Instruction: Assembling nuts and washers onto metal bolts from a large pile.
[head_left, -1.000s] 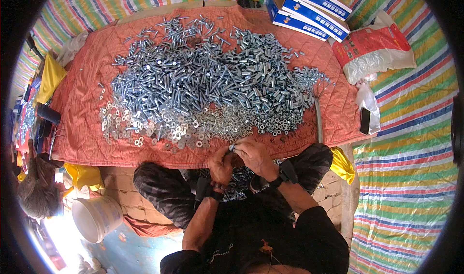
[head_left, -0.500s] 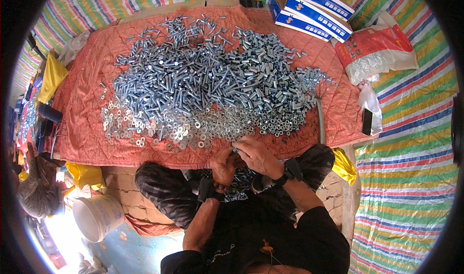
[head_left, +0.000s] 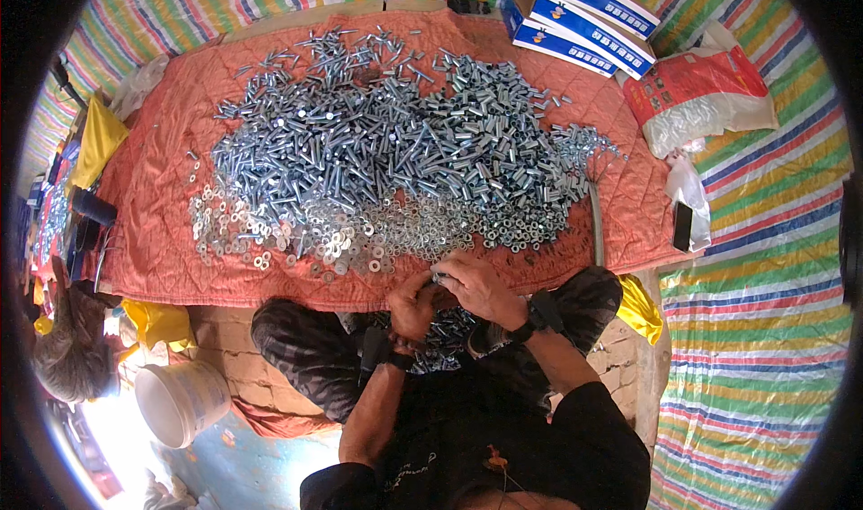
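Note:
My left hand (head_left: 412, 309) and my right hand (head_left: 478, 289) meet over my lap at the near edge of the red quilted cloth (head_left: 153, 240). Both are closed, with fingertips pinched around a small grey metal fastener (head_left: 440, 277); its exact kind is mostly hidden. Just beyond them lie flat washers (head_left: 375, 265) and a band of hex nuts (head_left: 517, 233). Farther back spreads a heap of long bolts (head_left: 315, 141), with short metal sleeves (head_left: 490, 92) to its right. Below my hands, between my legs, sits a pile of metal fasteners (head_left: 447, 335).
Blue-and-white boxes (head_left: 589, 25) stack at the far right, beside a red-and-clear plastic bag (head_left: 710, 92). A black phone (head_left: 683, 227) lies at the cloth's right edge. A white bucket (head_left: 182, 405) stands at the lower left, near another person's arm (head_left: 67, 348).
My left hand has tilted and its wrist moved slightly left and up. The right hand stays nearly in place, its fingers shifting a little around the metal piece.

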The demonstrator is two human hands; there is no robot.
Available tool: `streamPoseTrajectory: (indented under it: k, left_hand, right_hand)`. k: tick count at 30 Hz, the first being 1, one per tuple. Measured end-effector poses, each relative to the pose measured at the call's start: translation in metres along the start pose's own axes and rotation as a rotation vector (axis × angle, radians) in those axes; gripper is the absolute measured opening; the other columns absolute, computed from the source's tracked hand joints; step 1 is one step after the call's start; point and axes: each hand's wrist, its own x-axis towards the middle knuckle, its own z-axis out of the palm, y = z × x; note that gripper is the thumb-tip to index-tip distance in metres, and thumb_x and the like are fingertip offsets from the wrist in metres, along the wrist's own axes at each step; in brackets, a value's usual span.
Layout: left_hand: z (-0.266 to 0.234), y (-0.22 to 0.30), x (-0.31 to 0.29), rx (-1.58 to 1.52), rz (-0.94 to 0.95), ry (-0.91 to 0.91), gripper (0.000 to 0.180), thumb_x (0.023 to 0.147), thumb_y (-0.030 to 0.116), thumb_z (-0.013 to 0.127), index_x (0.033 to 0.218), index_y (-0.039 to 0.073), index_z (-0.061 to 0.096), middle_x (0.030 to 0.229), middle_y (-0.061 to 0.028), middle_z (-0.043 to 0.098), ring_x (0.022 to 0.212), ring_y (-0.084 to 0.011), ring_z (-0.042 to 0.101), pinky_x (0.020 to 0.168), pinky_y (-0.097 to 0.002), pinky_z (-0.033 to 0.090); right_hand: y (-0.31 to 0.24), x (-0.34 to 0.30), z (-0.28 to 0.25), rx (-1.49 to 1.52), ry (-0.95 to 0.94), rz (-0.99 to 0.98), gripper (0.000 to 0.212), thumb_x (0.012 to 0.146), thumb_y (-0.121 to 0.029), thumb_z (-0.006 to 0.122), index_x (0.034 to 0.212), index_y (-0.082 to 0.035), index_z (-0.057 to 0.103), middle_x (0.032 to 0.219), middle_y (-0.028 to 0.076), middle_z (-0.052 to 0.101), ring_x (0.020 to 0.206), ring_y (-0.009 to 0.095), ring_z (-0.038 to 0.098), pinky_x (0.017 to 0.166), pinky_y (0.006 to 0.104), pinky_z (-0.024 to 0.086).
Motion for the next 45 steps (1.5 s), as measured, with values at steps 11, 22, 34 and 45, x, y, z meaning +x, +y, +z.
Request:
streamPoseTrajectory:
  k: [11, 22, 34, 45]
  left_hand:
    - [-0.012, 0.015, 0.006, -0.100, -0.143, -0.170, 0.022, 0.088, -0.004, 0.049, 0.106, -0.006, 0.061, 0.086, -0.0097, 0.068, 0.080, -0.0161, 0.067, 0.068, -0.0283, 0.055]
    - [-0.007, -0.015, 0.003, -0.153, -0.138, -0.143, 0.021, 0.086, -0.002, 0.051, 0.106, -0.004, 0.060, 0.084, -0.0109, 0.068, 0.074, -0.0161, 0.067, 0.065, -0.0285, 0.054]
    - [-0.005, -0.012, 0.001, -0.170, -0.091, -0.080, 0.022, 0.085, -0.005, 0.048, 0.102, -0.004, 0.062, 0.082, -0.0113, 0.068, 0.072, -0.0166, 0.067, 0.064, -0.0302, 0.054]
    - [-0.005, -0.017, 0.002, -0.061, -0.056, -0.060, 0.026, 0.084, -0.008, 0.047, 0.104, -0.002, 0.062, 0.087, -0.0101, 0.068, 0.082, -0.0170, 0.066, 0.071, -0.0293, 0.052]
  right_hand:
    - [0.004, 0.001, -0.004, -0.010, -0.066, -0.107, 0.024, 0.082, 0.002, 0.056, 0.106, 0.001, 0.060, 0.099, 0.015, 0.058, 0.091, 0.032, 0.058, 0.079, 0.0375, 0.048]
    - [-0.001, 0.000, -0.002, -0.029, -0.058, -0.051, 0.020, 0.084, -0.004, 0.057, 0.103, 0.000, 0.058, 0.097, 0.017, 0.057, 0.091, 0.034, 0.056, 0.080, 0.0406, 0.047]
    - [-0.007, -0.003, 0.010, -0.162, 0.126, 0.166, 0.027, 0.077, -0.023, 0.074, 0.084, -0.001, 0.059, 0.076, 0.014, 0.060, 0.069, 0.030, 0.060, 0.059, 0.0386, 0.046]
    - [-0.014, -0.005, 0.022, -0.162, 0.280, 0.042, 0.025, 0.076, -0.020, 0.074, 0.088, -0.001, 0.063, 0.067, 0.012, 0.057, 0.059, 0.024, 0.055, 0.051, 0.0366, 0.042]
